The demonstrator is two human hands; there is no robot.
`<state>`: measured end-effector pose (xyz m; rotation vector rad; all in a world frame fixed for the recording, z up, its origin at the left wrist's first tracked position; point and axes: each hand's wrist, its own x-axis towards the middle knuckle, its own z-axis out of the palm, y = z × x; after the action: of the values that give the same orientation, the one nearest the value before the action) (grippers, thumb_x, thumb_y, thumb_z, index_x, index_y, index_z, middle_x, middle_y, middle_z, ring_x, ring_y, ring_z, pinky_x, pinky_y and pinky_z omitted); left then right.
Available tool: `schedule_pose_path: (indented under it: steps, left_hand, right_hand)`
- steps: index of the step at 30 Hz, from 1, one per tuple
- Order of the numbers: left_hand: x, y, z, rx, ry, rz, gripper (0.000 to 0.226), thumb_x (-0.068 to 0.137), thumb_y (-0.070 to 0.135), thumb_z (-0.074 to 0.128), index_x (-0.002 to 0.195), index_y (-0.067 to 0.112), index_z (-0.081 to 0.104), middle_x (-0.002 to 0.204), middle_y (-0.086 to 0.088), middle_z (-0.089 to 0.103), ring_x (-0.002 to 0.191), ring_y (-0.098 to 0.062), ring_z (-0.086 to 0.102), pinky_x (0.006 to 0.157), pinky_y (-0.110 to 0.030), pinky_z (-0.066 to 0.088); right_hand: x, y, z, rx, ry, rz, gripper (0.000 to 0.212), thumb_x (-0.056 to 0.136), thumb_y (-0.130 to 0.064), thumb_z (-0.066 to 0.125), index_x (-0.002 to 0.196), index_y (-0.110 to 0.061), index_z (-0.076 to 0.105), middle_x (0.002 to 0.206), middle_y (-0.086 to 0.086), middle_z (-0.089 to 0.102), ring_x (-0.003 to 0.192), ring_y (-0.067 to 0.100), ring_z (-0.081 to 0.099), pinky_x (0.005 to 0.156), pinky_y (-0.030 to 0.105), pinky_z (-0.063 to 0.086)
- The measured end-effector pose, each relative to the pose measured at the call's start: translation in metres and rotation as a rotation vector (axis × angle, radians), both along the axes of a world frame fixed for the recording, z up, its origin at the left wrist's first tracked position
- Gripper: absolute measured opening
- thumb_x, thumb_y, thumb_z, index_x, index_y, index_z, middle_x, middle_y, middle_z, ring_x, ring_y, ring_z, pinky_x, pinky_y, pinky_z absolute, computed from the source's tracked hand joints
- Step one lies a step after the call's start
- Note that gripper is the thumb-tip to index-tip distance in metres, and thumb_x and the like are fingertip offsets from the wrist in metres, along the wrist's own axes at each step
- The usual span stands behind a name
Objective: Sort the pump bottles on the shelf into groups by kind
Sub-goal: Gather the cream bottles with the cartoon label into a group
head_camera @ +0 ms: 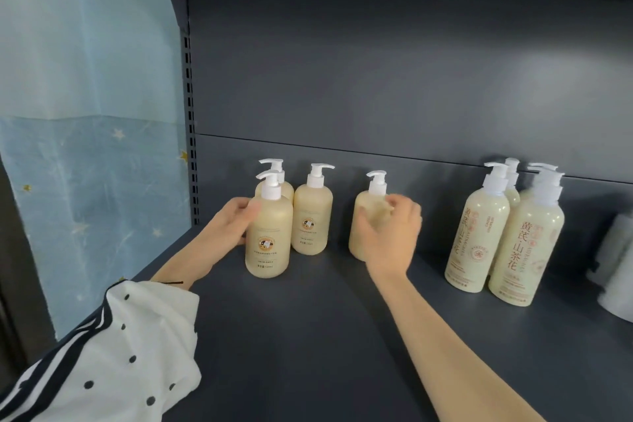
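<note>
While my left hand (228,226) grips the front cow-label bottle (269,243) at centre left of the shelf (308,336), my right hand (390,233) curls round the lone bottle (359,240) mid-frame; smooth stiff plastic, likely full and heavy, so I judge the body safer than the pump (376,181)

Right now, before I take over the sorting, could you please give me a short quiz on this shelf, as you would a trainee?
1. True or false: the right hand grips a tall bottle.
2. Which bottle does the left hand hold? A) the front short bottle B) a tall bottle C) none
3. Fill in: the left cluster counts ___ short bottles.
Key: 1 false, it grips the lone short bottle, and the tall bottles stand untouched; 2 A; 3 three.
</note>
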<state>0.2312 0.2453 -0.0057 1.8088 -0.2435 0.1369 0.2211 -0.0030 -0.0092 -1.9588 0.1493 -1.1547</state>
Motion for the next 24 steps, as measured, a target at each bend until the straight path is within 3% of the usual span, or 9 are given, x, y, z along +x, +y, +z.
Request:
schedule_pose_path:
  steps: [3,6,14,18,24]
  left_hand:
    - [-0.003,0.0,-0.002,0.063,-0.006,-0.042,0.051,0.082,0.03,0.071,0.124,0.029,0.041,0.115,0.013,0.056,0.104,0.0,0.055,0.075,-0.018,0.044]
    - [-0.002,0.003,-0.001,0.065,-0.003,-0.036,0.058,0.077,0.027,0.076,0.124,0.028,0.041,0.116,0.01,0.057,0.105,-0.003,0.056,0.073,-0.018,0.043]
    - [-0.001,0.003,-0.002,0.065,-0.025,-0.033,0.055,0.077,0.029,0.076,0.121,0.029,0.042,0.115,0.008,0.059,0.103,-0.003,0.057,0.073,-0.019,0.044]
    - [-0.002,0.003,-0.002,0.057,-0.02,-0.04,0.056,0.078,0.027,0.076,0.123,0.028,0.042,0.116,0.007,0.059,0.104,-0.005,0.058,0.074,-0.019,0.045]
    - [-0.003,0.009,0.0,0.101,0.033,-0.125,0.074,0.072,0.015,0.081,0.129,0.029,0.036,0.121,0.006,0.057,0.107,-0.007,0.058,0.075,-0.019,0.046]
  right_hand:
    - [0.013,-0.02,-0.011,0.218,0.201,0.142,0.07,0.072,-0.027,0.081,0.129,-0.015,0.042,0.127,0.003,0.045,0.115,0.02,0.047,0.094,0.034,0.045]
    - [0.022,-0.03,-0.024,0.265,0.377,0.256,0.087,0.072,-0.027,0.083,0.14,-0.017,0.03,0.135,0.004,0.046,0.121,0.023,0.049,0.099,0.038,0.046]
    - [0.02,-0.039,-0.024,0.218,0.478,0.398,0.081,0.066,-0.029,0.087,0.132,-0.021,0.04,0.125,0.0,0.045,0.108,0.015,0.052,0.086,0.03,0.048]
    - [0.014,-0.037,-0.021,0.178,0.515,0.51,0.064,0.068,-0.027,0.086,0.116,-0.019,0.045,0.118,0.0,0.051,0.096,0.007,0.056,0.069,0.018,0.046]
    - [0.013,-0.034,-0.017,0.125,0.601,0.594,0.061,0.064,-0.032,0.089,0.108,-0.024,0.048,0.114,-0.005,0.058,0.103,0.01,0.06,0.088,0.036,0.055]
